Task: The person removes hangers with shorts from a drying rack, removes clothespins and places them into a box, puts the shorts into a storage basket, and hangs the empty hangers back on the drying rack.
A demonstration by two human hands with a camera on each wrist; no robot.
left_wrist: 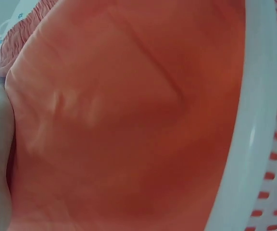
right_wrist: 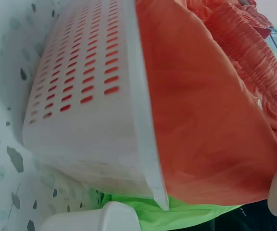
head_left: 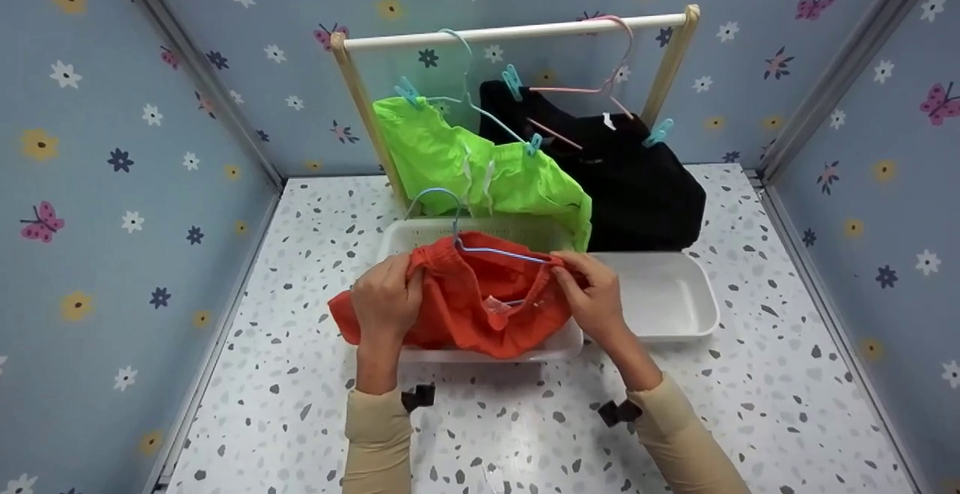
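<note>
Orange-red shorts [head_left: 450, 306] with a gathered elastic waistband are spread over a white slotted basket [head_left: 559, 348]. A blue hanger [head_left: 491, 251] lies along the waistband opening, its hook rising above the cloth at the left. My left hand [head_left: 386, 299] grips the left end of the waistband, thumb toward the middle. At the other end, my right hand [head_left: 596, 291] pinches the waistband where the hanger's arm reaches it. In the left wrist view, the cloth [left_wrist: 129, 120] fills most of the picture beside the basket rim [left_wrist: 254, 120]. The right wrist view shows the gathered waistband [right_wrist: 244, 53] above the basket's side.
Behind stands a rack with a white bar [head_left: 525, 31]. Bright green shorts [head_left: 517, 183] and a black garment [head_left: 637, 202] hang from it on hangers, held by blue clothespins [head_left: 512, 82]. A shallow white tray [head_left: 660, 299] sits right of the basket. Patterned walls enclose the speckled table.
</note>
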